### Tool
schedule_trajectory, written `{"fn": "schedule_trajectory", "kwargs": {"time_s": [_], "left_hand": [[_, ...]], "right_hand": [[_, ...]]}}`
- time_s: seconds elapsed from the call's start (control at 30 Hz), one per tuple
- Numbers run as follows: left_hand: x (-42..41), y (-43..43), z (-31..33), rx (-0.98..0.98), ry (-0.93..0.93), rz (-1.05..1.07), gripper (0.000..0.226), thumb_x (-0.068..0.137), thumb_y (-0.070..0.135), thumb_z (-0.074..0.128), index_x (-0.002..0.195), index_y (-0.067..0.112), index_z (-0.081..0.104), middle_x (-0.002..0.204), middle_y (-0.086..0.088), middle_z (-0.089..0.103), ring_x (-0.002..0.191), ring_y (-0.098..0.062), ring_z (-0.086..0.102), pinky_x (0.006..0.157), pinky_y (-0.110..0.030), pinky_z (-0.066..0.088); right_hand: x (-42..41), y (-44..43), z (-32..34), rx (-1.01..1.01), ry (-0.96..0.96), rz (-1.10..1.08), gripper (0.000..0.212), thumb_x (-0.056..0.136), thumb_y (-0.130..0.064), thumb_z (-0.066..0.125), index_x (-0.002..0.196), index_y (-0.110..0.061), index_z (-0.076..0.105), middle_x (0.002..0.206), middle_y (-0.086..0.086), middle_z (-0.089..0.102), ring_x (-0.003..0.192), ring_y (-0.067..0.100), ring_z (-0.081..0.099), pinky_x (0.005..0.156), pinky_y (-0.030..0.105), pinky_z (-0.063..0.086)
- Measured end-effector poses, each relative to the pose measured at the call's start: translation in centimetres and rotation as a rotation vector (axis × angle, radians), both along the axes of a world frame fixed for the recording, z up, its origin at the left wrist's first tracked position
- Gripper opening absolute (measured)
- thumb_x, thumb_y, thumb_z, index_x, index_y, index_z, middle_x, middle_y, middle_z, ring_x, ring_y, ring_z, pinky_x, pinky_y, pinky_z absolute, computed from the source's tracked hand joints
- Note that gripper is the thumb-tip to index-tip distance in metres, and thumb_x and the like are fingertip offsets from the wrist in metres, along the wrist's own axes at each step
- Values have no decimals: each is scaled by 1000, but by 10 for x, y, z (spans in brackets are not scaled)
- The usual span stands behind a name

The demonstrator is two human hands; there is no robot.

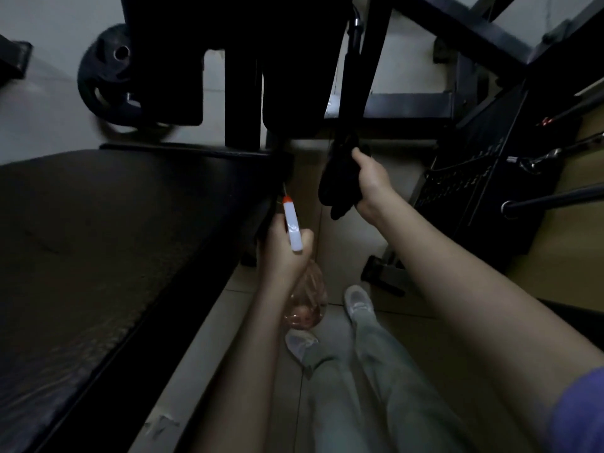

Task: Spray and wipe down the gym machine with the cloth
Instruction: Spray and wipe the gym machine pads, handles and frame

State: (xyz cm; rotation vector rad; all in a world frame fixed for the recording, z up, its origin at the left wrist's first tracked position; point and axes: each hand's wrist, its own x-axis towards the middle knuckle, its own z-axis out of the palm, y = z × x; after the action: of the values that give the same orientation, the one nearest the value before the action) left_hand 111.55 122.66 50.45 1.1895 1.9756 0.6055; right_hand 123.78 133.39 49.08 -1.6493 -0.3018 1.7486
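Observation:
My left hand [284, 253] grips a spray bottle [307, 299] with a clear pinkish body and a white head with an orange nozzle [292, 223], pointed at the edge of the black padded bench [114, 240]. My right hand [371, 179] holds a dark cloth [338, 181] pressed against a black upright bar of the gym machine [351, 93]. Part of the cloth hangs below my fingers.
A black weight plate [104, 80] hangs at the upper left. A weight stack with cables and pins [483, 178] stands at the right. My legs and pale shoes [358, 302] are on the tiled floor between bench and stack. Frame feet [382, 276] lie near my shoes.

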Motion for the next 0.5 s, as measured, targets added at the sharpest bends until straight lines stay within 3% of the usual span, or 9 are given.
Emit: {"fn": "schedule_trajectory", "kwargs": {"time_s": [0.17, 0.4, 0.5], "left_hand": [[-4, 11, -13, -18, -23, -38, 22, 69, 28, 50, 70, 9, 40, 59, -3, 44, 57, -27, 48, 57, -37, 43], [-11, 24, -19, -18, -14, -86, 19, 73, 28, 46, 75, 9, 41, 56, 5, 37, 50, -14, 39, 54, -28, 35], [-14, 25, -22, -38, 17, -88, 16, 81, 13, 54, 76, 8, 40, 58, 4, 39, 52, -13, 40, 54, -26, 31]], "right_hand": [[-6, 3, -15, -27, 71, -45, 39, 97, -31, 46, 129, -10, 51, 118, 13, 60, 99, 26, 60, 78, 33, 49], [-12, 9, -25, -24, 81, -50, 39, 97, -31, 46, 129, -9, 51, 120, 14, 61, 105, 28, 60, 76, 31, 50], [-13, 11, -27, -13, 85, -27, 39, 98, -30, 45, 130, -9, 50, 118, 12, 60, 103, 26, 59, 76, 30, 49]]}}
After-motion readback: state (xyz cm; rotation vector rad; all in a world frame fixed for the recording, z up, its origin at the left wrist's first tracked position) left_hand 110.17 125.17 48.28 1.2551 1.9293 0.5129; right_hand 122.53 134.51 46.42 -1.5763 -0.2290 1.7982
